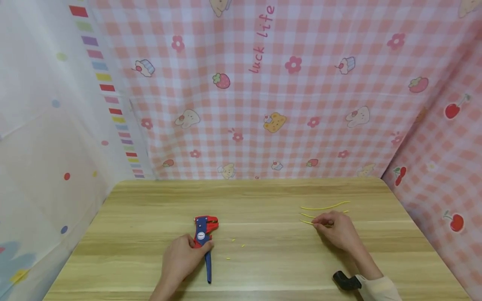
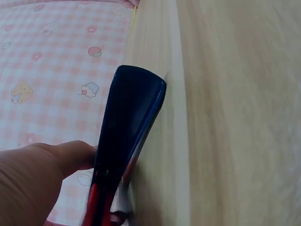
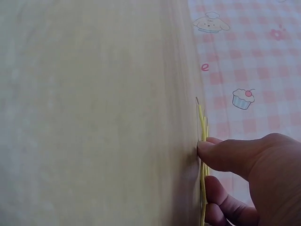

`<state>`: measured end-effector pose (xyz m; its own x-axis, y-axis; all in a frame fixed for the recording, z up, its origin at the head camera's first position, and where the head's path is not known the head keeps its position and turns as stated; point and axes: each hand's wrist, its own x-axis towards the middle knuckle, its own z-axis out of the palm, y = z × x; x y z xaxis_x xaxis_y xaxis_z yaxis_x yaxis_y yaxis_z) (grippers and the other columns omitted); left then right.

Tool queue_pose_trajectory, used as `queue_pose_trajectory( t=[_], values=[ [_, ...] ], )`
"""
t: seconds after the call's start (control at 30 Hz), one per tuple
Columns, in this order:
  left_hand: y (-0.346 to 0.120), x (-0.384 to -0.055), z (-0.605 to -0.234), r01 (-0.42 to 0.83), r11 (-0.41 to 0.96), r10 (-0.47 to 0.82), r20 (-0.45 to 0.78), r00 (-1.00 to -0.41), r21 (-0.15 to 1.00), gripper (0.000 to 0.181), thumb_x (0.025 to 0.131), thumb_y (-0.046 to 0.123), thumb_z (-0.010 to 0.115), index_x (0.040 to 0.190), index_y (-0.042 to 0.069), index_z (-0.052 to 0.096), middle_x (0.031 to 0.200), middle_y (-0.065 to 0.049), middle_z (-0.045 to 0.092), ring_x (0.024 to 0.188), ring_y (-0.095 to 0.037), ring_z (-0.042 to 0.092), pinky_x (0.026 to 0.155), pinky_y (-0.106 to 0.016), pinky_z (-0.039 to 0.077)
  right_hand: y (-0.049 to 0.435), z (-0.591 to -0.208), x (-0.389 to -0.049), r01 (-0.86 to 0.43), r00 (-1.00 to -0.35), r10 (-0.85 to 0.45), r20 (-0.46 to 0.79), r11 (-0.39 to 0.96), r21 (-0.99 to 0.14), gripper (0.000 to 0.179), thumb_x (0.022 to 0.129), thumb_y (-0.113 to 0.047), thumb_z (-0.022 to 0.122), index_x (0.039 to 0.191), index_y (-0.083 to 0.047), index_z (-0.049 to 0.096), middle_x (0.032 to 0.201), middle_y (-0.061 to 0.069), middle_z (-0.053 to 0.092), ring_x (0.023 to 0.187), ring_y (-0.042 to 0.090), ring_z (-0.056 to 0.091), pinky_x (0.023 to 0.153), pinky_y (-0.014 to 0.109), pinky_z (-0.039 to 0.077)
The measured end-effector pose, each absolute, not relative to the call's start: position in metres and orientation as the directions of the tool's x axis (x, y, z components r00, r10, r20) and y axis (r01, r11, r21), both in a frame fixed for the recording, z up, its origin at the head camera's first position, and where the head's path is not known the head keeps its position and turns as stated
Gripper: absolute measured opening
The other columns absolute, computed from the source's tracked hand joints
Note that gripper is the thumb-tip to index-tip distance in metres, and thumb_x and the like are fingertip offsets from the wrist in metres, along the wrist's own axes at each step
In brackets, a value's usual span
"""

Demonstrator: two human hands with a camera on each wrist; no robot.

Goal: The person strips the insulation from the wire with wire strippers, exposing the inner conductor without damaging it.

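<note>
My left hand (image 1: 182, 257) grips a wire stripper (image 1: 202, 234) with a blue body and red jaws, its head toward the back of the table. In the left wrist view the stripper's dark blue handle (image 2: 129, 113) rises beside the thumb. Toward the right, several yellow wires lie roughly side by side, the farthest wire (image 1: 325, 208) untouched. My right hand (image 1: 337, 230) pinches the nearest wire (image 1: 306, 222) between thumb and forefinger, partly covering the middle one. A bare metal tip (image 3: 197, 100) shows on a wire in the right wrist view.
Small yellow insulation bits (image 1: 243, 246) lie scattered on the wooden table (image 1: 271, 271) right of the stripper. By the right sleeve (image 1: 378, 288) is a black curved object (image 1: 346, 281). A pink checked cloth (image 1: 244, 104) hangs behind the table's far edge.
</note>
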<state>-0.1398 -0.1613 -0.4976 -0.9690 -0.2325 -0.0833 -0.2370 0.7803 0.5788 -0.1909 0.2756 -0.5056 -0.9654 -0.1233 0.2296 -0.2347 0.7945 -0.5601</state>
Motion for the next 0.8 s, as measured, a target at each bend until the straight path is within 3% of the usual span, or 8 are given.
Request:
queue_pose_trajectory(
  t=[0.37,0.8],
  values=[
    [-0.1613,-0.1355,-0.4912,-0.182,0.856,-0.222,0.025,-0.975,0.483,0.048,0.08,0.051,0.081,0.07,0.013,0.053,0.062,0.001,0.05,0.054,-0.016,0.046,0.047,-0.027,0.028,0.2746,-0.5056,-0.189,-0.266,-0.957,-0.145,0.252,0.783,-0.562,0.015,0.087,-0.006,0.079,0.09,-0.02,0.08,0.087,-0.004,0.072,0.083,0.015,0.062,0.07,0.026,0.051],
    [-0.1623,-0.1347,-0.4937,-0.18,0.864,-0.208,0.007,-0.978,0.47,0.049,0.084,0.055,0.077,0.072,0.014,0.053,0.063,0.001,0.049,0.056,-0.016,0.045,0.049,-0.027,0.027,0.2749,-0.5019,-0.1868,-0.256,-0.961,-0.145,0.235,0.785,-0.564,0.011,0.088,-0.01,0.079,0.092,-0.02,0.08,0.087,-0.005,0.071,0.085,0.016,0.062,0.073,0.027,0.051]
  ],
)
